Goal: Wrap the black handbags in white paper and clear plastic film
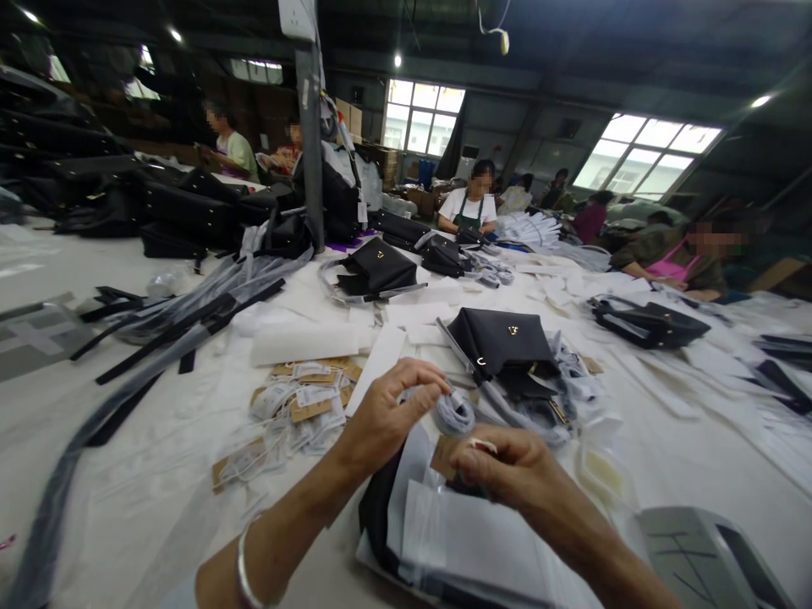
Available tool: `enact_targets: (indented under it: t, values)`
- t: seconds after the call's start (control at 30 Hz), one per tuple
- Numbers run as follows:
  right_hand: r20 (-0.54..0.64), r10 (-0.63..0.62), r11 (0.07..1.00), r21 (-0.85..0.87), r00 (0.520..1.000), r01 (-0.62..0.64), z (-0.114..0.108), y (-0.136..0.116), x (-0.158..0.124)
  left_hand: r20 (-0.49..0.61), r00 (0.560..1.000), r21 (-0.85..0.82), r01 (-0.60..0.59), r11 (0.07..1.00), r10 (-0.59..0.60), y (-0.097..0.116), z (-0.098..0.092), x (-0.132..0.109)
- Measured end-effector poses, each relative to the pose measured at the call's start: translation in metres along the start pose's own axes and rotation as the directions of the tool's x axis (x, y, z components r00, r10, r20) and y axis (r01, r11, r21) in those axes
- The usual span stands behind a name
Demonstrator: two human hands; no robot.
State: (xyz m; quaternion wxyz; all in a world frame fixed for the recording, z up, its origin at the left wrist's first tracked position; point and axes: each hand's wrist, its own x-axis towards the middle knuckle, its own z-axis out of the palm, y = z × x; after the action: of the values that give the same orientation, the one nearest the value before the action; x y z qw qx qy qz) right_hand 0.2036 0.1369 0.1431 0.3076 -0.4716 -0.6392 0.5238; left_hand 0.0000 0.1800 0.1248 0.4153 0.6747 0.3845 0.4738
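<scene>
A black bag with pale wrapping sheets [469,533] lies nearest to me at the bottom centre. Above its upper left edge, my left hand [406,393] has thumb and fingertips pinched together beside a wrapped grey coil [455,412]; what they hold, if anything, is too small to name. My right hand [501,461] is closed on a brown tag [442,458] with a white string, over the top of the bag. Several brown tags in clear sleeves [310,397] are heaped to the left of my hands.
Another black bag [507,342] lies just beyond my hands. Black straps in plastic [171,338] stretch across the left. A grey metal post [310,144] rises behind. At the right is a grey case [691,554]. A person in a green apron [470,207] works across the table.
</scene>
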Motion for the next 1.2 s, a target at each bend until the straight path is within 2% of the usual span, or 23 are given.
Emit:
enact_targets:
  t: [0.07,0.13,0.2,0.27,0.33,0.4,0.43,0.53,0.6,0.73,0.83,1.0,1.07,1.2]
  values:
    - [-0.067,-0.165,0.965,-0.215,0.984,0.148,-0.013,-0.012,-0.003,-0.037,0.974,0.14,0.228,0.963,-0.226,-0.028,-0.007,0.009]
    - [-0.087,-0.22,0.955,-0.224,0.972,0.197,-0.028,-0.025,-0.007,-0.061,0.934,0.229,0.357,0.906,-0.352,-0.059,-0.011,0.014]
    - [-0.031,-0.141,0.99,-0.009,0.99,0.141,-0.037,-0.032,-0.006,-0.065,0.906,0.257,0.421,0.87,-0.419,-0.086,-0.01,0.016]
    - [0.095,-0.018,0.98,0.197,0.995,-0.002,-0.036,-0.03,0.003,-0.05,0.886,0.247,0.458,0.854,-0.461,-0.102,-0.007,0.017]
    - [0.194,0.121,0.965,0.209,0.973,-0.162,-0.028,-0.018,0.023,-0.035,0.873,0.209,0.483,0.85,-0.487,-0.111,-0.002,0.019]
    - [0.173,0.273,0.959,0.03,0.946,-0.282,-0.016,0.003,0.05,-0.016,0.858,0.145,0.51,0.848,-0.513,-0.116,0.002,0.021]
    - [0.115,0.335,0.941,-0.098,0.935,-0.325,-0.01,0.015,0.065,-0.002,0.848,0.102,0.528,0.843,-0.53,-0.118,0.004,0.022]
    - [-0.01,0.392,0.841,-0.402,0.92,-0.363,-0.001,0.046,0.105,0.068,0.819,-0.042,0.573,0.819,-0.57,-0.122,0.007,0.025]
    - [0.024,0.416,0.818,-0.448,0.909,-0.362,0.002,0.058,0.124,0.118,0.816,-0.121,0.577,0.808,-0.565,-0.123,0.007,0.025]
    - [0.168,0.476,0.832,-0.404,0.864,-0.38,0.007,0.066,0.144,0.18,0.846,-0.19,0.531,0.826,-0.502,-0.122,0.005,0.023]
    - [0.253,0.481,0.859,-0.326,0.839,-0.394,0.01,0.07,0.151,0.19,0.865,-0.172,0.495,0.851,-0.465,-0.124,0.001,0.02]
    - [0.324,0.484,0.875,-0.211,0.813,-0.436,0.01,0.079,0.157,0.226,0.871,-0.111,0.467,0.877,-0.436,-0.13,-0.002,0.016]
    - [0.336,0.488,0.873,-0.182,0.805,-0.453,0.01,0.08,0.158,0.201,0.897,-0.061,0.413,0.909,-0.394,-0.129,-0.002,0.016]
    - [0.359,0.503,0.862,-0.139,0.786,-0.487,0.01,0.074,0.158,0.071,0.956,0.111,0.276,0.955,-0.285,-0.128,-0.004,0.018]
